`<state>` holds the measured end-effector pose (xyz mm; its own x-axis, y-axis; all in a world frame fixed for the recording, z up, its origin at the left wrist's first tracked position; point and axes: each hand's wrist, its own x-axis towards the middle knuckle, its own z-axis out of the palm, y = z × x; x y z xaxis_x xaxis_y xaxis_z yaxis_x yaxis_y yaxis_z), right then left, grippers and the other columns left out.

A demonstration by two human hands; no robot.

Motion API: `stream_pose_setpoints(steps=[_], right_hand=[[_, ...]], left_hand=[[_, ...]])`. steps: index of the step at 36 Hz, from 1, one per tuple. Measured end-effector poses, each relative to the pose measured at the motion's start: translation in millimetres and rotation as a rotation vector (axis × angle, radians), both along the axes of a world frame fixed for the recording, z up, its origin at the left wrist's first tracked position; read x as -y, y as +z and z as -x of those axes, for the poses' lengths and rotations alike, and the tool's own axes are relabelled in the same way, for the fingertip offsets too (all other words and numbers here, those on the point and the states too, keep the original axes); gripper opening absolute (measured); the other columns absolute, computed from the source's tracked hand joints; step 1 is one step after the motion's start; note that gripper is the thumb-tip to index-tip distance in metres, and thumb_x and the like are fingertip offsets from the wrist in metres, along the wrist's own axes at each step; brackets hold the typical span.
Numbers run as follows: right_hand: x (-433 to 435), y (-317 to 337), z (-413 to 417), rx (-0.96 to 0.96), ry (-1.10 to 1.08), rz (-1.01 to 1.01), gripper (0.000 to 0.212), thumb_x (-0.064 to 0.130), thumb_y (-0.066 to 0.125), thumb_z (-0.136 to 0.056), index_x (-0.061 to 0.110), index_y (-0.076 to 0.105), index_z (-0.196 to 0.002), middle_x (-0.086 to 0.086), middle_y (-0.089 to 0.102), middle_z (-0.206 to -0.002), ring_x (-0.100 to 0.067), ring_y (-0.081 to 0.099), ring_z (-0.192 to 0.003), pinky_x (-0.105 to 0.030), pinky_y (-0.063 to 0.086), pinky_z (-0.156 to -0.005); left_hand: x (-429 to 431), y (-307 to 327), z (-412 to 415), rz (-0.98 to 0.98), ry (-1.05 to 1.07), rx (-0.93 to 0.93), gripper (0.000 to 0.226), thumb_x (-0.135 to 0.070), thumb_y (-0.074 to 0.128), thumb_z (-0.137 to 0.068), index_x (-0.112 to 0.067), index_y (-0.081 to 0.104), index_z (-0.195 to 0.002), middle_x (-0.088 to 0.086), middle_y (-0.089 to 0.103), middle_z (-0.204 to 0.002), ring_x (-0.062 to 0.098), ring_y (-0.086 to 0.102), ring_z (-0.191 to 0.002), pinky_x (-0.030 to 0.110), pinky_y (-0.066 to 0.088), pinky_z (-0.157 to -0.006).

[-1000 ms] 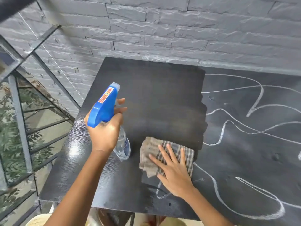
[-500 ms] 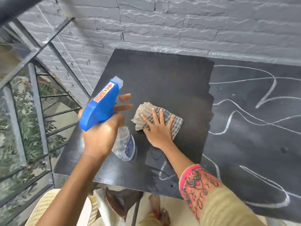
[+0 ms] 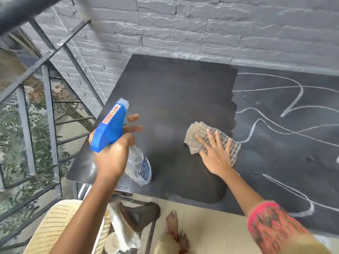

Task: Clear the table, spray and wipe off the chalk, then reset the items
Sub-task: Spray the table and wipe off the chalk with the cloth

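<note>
A black table (image 3: 174, 85) stands against a grey brick wall; its left half looks dark and wiped, while white chalk lines (image 3: 286, 110) cross the right half. My left hand (image 3: 113, 154) grips a clear spray bottle (image 3: 139, 167) by its blue trigger head, held above the table's left front corner. My right hand (image 3: 216, 154) presses flat, fingers spread, on a checked cloth (image 3: 198, 136) near the boundary between the wiped area and the chalk.
A metal railing (image 3: 45, 110) with foliage behind runs along the left. Below the front edge are a woven cream chair seat (image 3: 53, 228), a dark object with a white cloth (image 3: 139, 217), and a bare foot (image 3: 172, 224) on the tiled floor.
My right hand slid the cloth up the table, then right toward the chalk lines. The wiped dark patch has grown at the front. The left hand kept holding the bottle.
</note>
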<state>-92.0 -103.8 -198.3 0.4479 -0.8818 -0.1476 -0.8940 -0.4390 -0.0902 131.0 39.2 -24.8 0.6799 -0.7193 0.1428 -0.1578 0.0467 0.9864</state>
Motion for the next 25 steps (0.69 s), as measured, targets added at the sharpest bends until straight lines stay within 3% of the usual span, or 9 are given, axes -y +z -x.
stream_pose_setpoints(steps=[4,11,13,16,19,22,25], right_hand=[[-12.8,0.3,-22.4,-0.002,-0.023,-0.01,0.058,0.05,0.032,-0.094,0.053,0.0,-0.143,0.002,-0.004,-0.16,-0.031,-0.006,-0.145,-0.066,-0.009,-0.106],[-118.4,1.8,-18.3,0.038,0.551,-0.036,0.066,0.057,0.029,-0.085,0.052,-0.001,-0.143,0.001,-0.007,-0.158,-0.036,-0.007,-0.143,-0.07,-0.014,-0.101],[-135.4,-0.2,-6.5,0.017,0.67,-0.037,0.067,0.057,0.034,-0.085,0.052,0.002,-0.144,0.004,-0.006,-0.159,-0.032,-0.008,-0.144,-0.07,-0.01,-0.103],[-133.0,3.7,21.9,-0.055,0.744,0.002,0.064,0.056,0.038,-0.084,0.051,0.015,-0.144,0.005,0.007,-0.158,-0.028,0.005,-0.144,-0.067,0.005,-0.107],[-115.8,6.8,47.1,-0.033,0.616,-0.029,0.063,0.048,0.035,-0.084,0.051,0.015,-0.144,0.007,0.012,-0.157,-0.027,0.008,-0.144,-0.064,0.008,-0.109],[-80.4,3.1,46.8,-0.008,0.357,-0.044,0.063,0.047,0.035,-0.092,0.056,-0.004,-0.141,0.01,-0.006,-0.157,-0.026,-0.008,-0.145,-0.06,-0.011,-0.11],[-56.7,2.3,12.8,-0.047,0.155,-0.008,0.061,0.05,0.029,-0.096,0.055,-0.014,-0.139,0.008,-0.019,-0.155,-0.026,-0.016,-0.144,-0.06,-0.017,-0.107]], left_hand=[[3.4,-3.8,2.0,0.015,0.026,-0.014,0.036,-0.003,0.045,-0.056,-0.032,0.064,-0.064,-0.017,0.073,-0.084,0.005,0.071,-0.075,0.012,0.044,-0.055],[8.3,-5.1,11.7,0.032,-0.004,-0.017,0.033,-0.002,0.043,-0.059,-0.027,0.06,-0.071,-0.008,0.07,-0.088,0.006,0.069,-0.069,0.014,0.046,-0.055],[9.3,-6.0,12.2,0.047,0.005,-0.012,0.032,-0.002,0.043,-0.061,-0.028,0.059,-0.074,-0.004,0.069,-0.09,0.008,0.069,-0.069,0.016,0.047,-0.056],[7.9,-8.3,10.5,0.054,0.009,-0.031,0.03,-0.002,0.043,-0.063,-0.024,0.059,-0.077,-0.002,0.068,-0.091,0.006,0.068,-0.069,0.018,0.048,-0.061],[7.5,-8.7,11.3,0.046,0.003,-0.017,0.027,-0.003,0.044,-0.064,-0.021,0.061,-0.076,-0.002,0.069,-0.09,0.003,0.067,-0.068,0.015,0.047,-0.06],[8.9,-8.5,12.2,0.054,0.02,-0.02,0.031,-0.003,0.046,-0.063,-0.028,0.062,-0.072,-0.005,0.07,-0.089,0.012,0.068,-0.072,0.022,0.049,-0.062],[7.9,-9.1,11.4,0.052,0.045,-0.016,0.037,-0.004,0.047,-0.063,-0.035,0.064,-0.069,-0.013,0.07,-0.083,0.018,0.07,-0.075,0.031,0.052,-0.068]])
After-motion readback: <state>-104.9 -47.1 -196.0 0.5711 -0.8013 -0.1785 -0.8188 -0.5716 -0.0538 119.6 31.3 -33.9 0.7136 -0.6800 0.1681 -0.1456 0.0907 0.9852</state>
